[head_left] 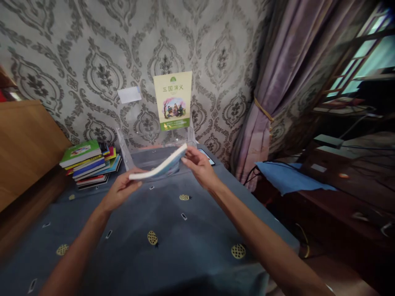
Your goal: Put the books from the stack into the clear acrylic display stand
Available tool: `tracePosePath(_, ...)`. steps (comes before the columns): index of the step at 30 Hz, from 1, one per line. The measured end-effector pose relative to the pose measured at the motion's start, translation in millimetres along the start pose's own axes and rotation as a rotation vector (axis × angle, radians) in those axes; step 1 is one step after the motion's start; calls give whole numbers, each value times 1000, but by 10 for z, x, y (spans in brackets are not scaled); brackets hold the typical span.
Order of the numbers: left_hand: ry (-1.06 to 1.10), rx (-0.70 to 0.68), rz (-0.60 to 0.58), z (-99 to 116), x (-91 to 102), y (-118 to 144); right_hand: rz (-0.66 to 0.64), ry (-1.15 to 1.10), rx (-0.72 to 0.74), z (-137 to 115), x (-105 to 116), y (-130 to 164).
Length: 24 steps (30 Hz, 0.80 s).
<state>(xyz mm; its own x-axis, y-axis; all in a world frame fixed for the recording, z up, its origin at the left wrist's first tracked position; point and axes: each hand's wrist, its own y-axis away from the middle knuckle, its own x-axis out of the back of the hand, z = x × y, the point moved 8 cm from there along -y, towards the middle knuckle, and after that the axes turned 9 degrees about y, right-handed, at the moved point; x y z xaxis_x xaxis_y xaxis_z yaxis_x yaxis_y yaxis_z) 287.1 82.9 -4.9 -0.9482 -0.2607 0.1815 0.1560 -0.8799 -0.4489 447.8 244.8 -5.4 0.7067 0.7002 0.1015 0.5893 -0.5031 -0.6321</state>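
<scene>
1. Two hands grip one thin book (161,167): the left hand (121,189) at its lower left end, the right hand (200,164) at its raised right end.
2. It is held above the worktop (210,230), near a clear holder (124,150), not yet set down.
3. One yellow-green book (172,96) already stands upright there; a stack of books (89,166) lies left.
4. The held book looks flexible: bowed, white-edged, bluish below.

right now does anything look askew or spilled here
The book stack at the left is untidy, its edges out of line. The held book, between left hand and right hand, looks bowed; no spill shows.
</scene>
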Motion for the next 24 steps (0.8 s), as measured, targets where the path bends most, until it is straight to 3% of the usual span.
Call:
tracePosePath(3, -136, -30, -148, -46, -104, 250, -232, 140, -35, -60, -117, 371)
tracePosePath(6, -244, -38, -284, -233, -312, 604, -450, 197, -94, 44, -228, 869)
tracePosePath(12, -592, -25, -539, -572, -759, 1124, -599, 381, 15, 267, -272, 1533)
tracePosePath(18, -714, -44, -648, -622, -898, 1165, -832, 568, 86, 221, -228, 1683)
tracePosePath(21, -739, -70, -660, -622, -904, 1184, -837, 571, 125, 190, -209, 1588)
tracePosePath(24, -760, -77, -659, -624, -903, 1207, -779, 642, 79, 386, -301, 1384)
